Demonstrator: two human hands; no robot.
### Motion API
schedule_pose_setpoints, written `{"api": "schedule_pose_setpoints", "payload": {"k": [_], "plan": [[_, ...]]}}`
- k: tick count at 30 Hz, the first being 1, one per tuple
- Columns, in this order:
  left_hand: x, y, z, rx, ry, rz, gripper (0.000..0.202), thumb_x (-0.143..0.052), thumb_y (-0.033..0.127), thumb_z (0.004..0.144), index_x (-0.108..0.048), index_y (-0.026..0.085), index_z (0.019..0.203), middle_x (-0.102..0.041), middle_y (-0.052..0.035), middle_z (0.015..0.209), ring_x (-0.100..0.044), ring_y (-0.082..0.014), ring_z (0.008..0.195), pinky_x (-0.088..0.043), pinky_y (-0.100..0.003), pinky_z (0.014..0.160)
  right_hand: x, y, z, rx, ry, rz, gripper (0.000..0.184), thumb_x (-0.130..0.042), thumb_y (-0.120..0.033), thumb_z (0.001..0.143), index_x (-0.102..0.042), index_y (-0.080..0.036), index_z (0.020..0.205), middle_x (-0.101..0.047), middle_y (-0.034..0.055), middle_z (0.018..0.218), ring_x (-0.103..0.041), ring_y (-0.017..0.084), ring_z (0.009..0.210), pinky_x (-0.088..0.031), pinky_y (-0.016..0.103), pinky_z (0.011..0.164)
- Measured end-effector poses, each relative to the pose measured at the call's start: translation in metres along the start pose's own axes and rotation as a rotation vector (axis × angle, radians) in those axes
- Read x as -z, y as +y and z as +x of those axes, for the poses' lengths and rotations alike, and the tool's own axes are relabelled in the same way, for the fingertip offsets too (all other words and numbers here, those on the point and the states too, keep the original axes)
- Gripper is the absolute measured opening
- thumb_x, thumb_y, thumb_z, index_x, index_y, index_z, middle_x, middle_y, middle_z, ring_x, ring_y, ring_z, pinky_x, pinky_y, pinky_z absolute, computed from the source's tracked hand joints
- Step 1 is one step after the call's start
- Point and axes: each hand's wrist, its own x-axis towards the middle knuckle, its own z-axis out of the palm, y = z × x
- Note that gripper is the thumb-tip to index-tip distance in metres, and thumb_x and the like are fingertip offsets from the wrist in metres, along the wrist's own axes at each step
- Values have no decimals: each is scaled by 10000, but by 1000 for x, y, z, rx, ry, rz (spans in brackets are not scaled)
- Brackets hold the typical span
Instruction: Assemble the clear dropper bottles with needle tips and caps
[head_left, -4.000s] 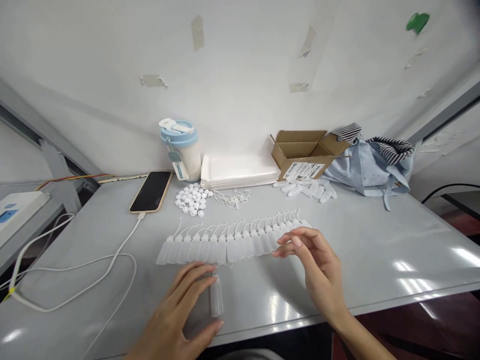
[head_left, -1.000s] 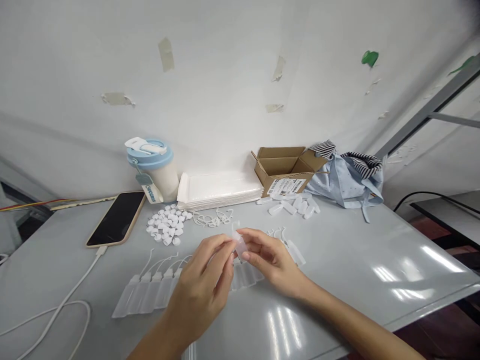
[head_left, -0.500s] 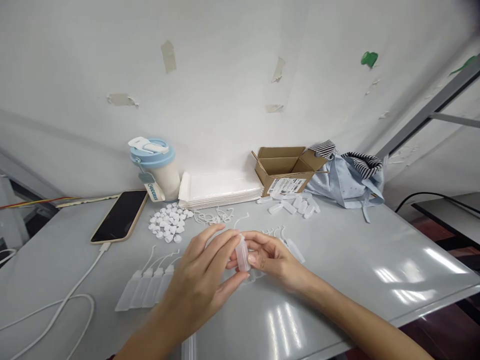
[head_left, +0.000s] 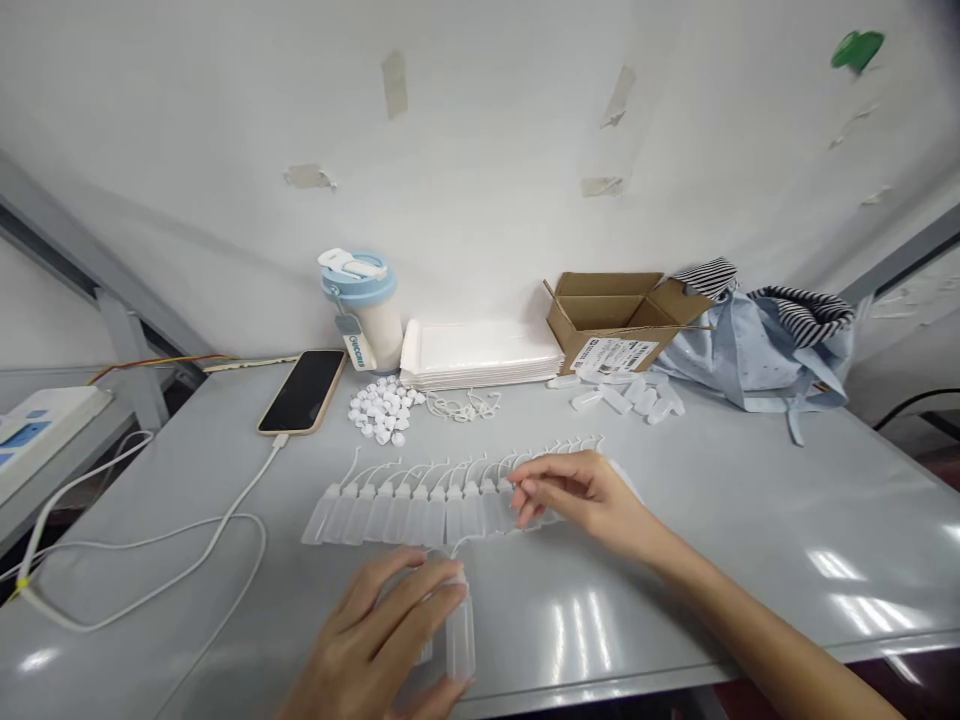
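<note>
A row of several small clear plastic bottles with thin white strings lies flat in the middle of the grey table. My right hand rests on the right part of that row, fingers curled over the bottles. Near the front edge my left hand lies over two clear bottles, fingers loosely bent around them. A pile of small white caps and some loose white strings lie behind the row.
At the back stand a blue-lidded cup, a stack of white trays, an open cardboard box with loose clear bottles before it, and a blue bag. A phone with its white cable lies left.
Both hands held one bottle together above the row. Now they have parted: the left hand has brought the bottle down to the front edge, the right has gone to the row.
</note>
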Motion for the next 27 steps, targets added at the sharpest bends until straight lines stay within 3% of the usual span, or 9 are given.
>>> {"api": "schedule_pose_setpoints", "payload": {"k": [9, 20, 27], "plan": [[-15, -2, -23, 54, -63, 25, 339, -630, 204, 805, -585, 156, 1138, -682, -88, 1103, -600, -238, 1053, -531, -332, 869, 6, 1, 4, 56, 80, -44, 207, -575, -331, 864, -685, -168, 930, -693, 30, 751, -681, 148, 628, -531, 284, 595], [-4, -2, -22, 12, -200, -65, 401, -642, 254, 783, -551, 184, 1167, -677, -73, 1121, -581, -238, 1093, -514, -324, 908, 3, 2, 4, 60, 75, -41, 160, -590, -286, 853, -689, -167, 893, -689, 23, 721, -663, 135, 599, -509, 275, 583], [-10, -4, -20, 40, -139, 5, 353, -602, 186, 815, -561, 160, 1165, -655, -83, 1161, -553, -229, 1123, -498, -322, 926, 2, 3, 4, 35, 72, -36, 160, -588, -286, 855, -686, -166, 898, -683, 22, 721, -654, 133, 597, -500, 277, 593]]}}
